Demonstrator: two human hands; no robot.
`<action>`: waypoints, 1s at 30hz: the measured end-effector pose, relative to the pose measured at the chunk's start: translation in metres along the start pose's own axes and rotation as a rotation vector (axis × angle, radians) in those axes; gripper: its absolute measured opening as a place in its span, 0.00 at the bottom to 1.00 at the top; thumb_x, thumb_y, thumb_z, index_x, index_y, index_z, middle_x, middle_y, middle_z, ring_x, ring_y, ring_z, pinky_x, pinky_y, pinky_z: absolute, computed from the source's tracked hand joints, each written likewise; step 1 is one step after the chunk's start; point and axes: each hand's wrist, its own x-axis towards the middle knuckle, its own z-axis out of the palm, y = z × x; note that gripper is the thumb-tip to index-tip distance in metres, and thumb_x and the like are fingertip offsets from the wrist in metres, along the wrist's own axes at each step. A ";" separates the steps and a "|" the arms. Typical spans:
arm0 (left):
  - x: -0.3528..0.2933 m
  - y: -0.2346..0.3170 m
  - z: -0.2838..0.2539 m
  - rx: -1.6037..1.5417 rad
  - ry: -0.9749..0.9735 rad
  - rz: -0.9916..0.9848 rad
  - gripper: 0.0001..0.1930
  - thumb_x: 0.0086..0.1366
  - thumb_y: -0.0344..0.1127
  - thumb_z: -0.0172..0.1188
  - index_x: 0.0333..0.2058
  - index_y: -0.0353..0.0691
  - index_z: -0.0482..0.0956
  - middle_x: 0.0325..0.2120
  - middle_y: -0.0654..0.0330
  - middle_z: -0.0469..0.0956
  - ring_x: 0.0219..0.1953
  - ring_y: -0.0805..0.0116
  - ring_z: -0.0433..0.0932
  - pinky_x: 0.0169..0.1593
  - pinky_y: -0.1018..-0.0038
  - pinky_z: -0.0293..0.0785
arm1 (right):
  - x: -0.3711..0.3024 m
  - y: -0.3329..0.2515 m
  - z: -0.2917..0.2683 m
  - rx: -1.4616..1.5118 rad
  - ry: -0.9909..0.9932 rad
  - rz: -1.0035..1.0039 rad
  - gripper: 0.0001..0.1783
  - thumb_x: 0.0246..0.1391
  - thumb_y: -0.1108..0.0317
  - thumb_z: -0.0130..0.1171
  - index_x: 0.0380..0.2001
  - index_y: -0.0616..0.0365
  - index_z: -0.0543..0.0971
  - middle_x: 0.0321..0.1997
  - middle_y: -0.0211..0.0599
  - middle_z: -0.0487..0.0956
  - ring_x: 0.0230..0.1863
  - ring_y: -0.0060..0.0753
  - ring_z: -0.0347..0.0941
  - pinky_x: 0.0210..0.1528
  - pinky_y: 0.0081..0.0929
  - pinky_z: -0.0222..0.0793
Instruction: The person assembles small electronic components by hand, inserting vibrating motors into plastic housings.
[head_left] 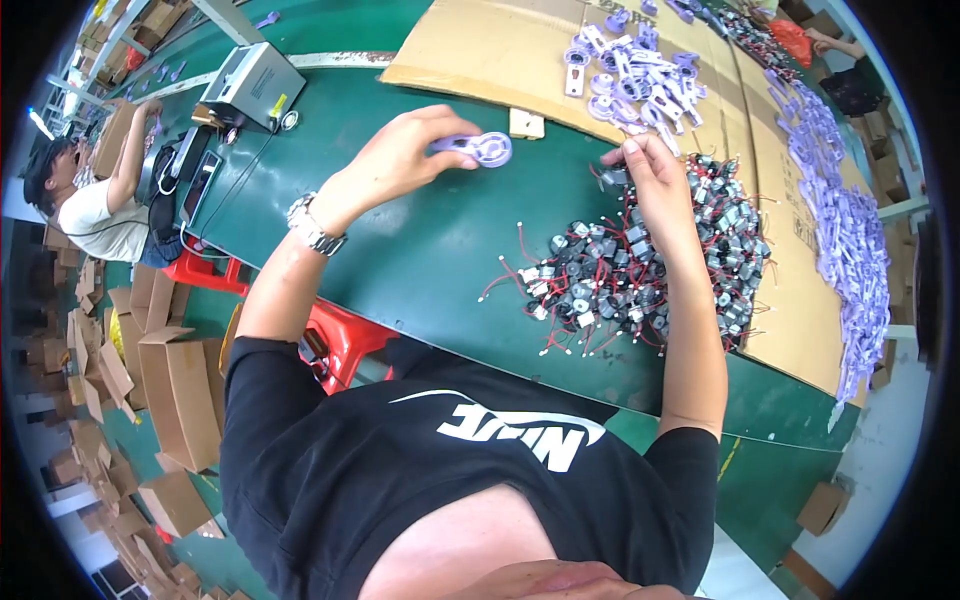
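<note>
From the head view, the left hand [400, 155] is curled around one purple and white fan part [478, 149], with the fingers closed on it, up above the green table [420, 250]. The right hand [655, 185] reaches to the top edge of the motor pile [640, 270]; its fingertips pinch together on what looks like one small motor [612, 177], but it is too small to be sure.

The job looks like it has a long way to go. The pile of little grey motors with red wires is big, far too many to count. One heap of purple and white parts [630, 65] lies on the brown cardboard sheet [500, 50] at the top, about twenty or more. A long row of purple pieces [850, 240] runs down the right side, too many to count; I cannot tell if those are finished.

One grey box machine [250, 80] sits at the top left. One other person [90, 200] works further along.
</note>
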 end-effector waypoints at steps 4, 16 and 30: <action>0.053 0.018 0.013 -0.090 0.078 0.186 0.19 0.62 0.35 0.72 0.52 0.38 0.85 0.44 0.55 0.83 0.47 0.57 0.82 0.53 0.66 0.76 | 0.003 -0.042 -0.001 0.478 -0.019 -0.018 0.13 0.76 0.62 0.51 0.44 0.59 0.79 0.31 0.28 0.78 0.31 0.22 0.76 0.37 0.22 0.72; 0.117 0.070 0.042 -0.208 0.165 0.391 0.18 0.60 0.31 0.74 0.49 0.39 0.85 0.42 0.57 0.83 0.47 0.60 0.82 0.49 0.68 0.79 | -0.019 -0.084 -0.005 -0.519 0.460 -0.536 0.09 0.56 0.76 0.70 0.41 0.60 0.86 0.28 0.39 0.77 0.27 0.42 0.76 0.31 0.36 0.70; 0.103 0.075 0.032 -0.159 0.197 0.437 0.16 0.60 0.30 0.72 0.48 0.39 0.85 0.41 0.57 0.82 0.46 0.59 0.82 0.47 0.67 0.80 | -0.021 -0.082 -0.005 -0.736 0.405 -0.616 0.10 0.51 0.76 0.70 0.39 0.58 0.86 0.28 0.37 0.77 0.30 0.42 0.74 0.34 0.40 0.69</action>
